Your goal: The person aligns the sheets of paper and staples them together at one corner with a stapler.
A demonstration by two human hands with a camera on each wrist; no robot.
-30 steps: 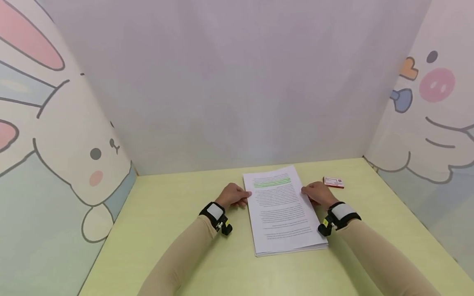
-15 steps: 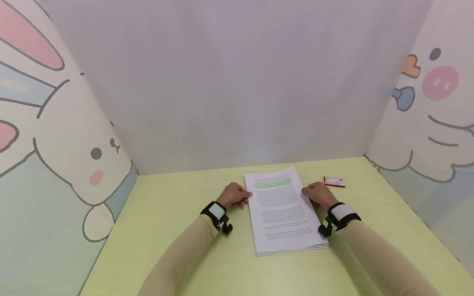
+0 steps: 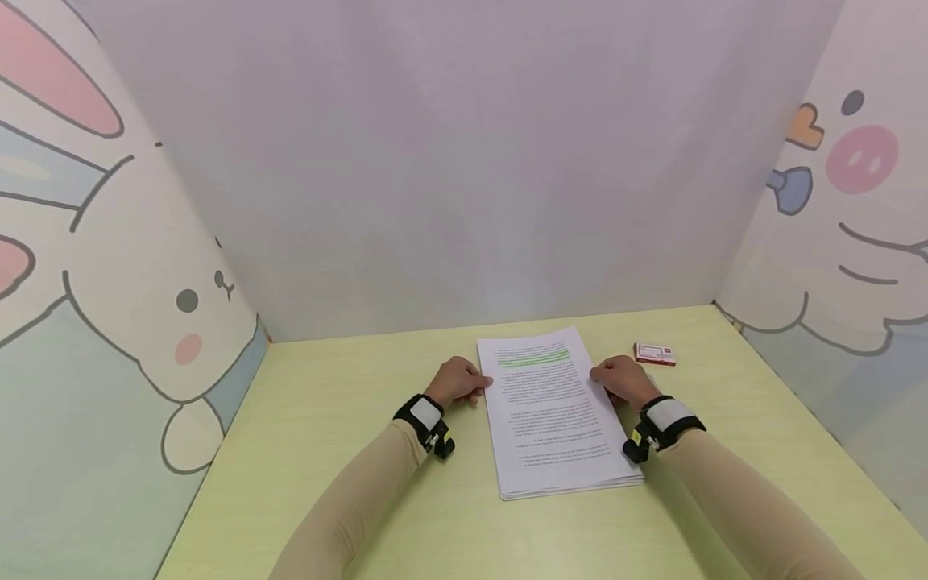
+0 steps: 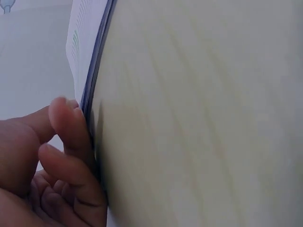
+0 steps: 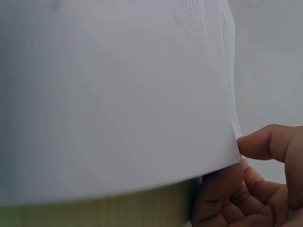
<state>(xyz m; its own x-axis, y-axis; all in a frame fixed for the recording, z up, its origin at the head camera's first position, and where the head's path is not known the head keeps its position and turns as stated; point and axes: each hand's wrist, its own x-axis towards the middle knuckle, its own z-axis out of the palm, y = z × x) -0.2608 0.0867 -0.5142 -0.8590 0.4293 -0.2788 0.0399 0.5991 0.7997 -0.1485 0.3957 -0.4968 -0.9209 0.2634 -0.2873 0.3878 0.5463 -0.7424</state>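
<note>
A stack of printed papers [image 3: 547, 427] lies on the table, its top sheet marked with green highlighter near the far end. At the stack's left edge my left hand [image 3: 457, 382] pinches the sheets, thumb on top; the left wrist view shows the curled fingers [image 4: 75, 170] against the edge. My right hand [image 3: 625, 380] grips the opposite edge between thumb and fingers. The right wrist view has the top paper [image 5: 142, 118] bowed up close to the camera, with the right thumb [image 5: 262, 142] on its edge. The right fingers are partly hidden beneath the paper.
A small red and white box [image 3: 655, 354] lies on the pale yellow table [image 3: 348, 379], just beyond the right hand. A plain pale wall [image 3: 464, 177] stands behind the table. Side panels with a cartoon rabbit [image 3: 145, 306] and another cartoon animal [image 3: 855, 242] flank it.
Both hands stay at the stack's edges with hardly any movement. A small pale sliver now shows just right of the right hand. The camera view has shifted very slightly.
</note>
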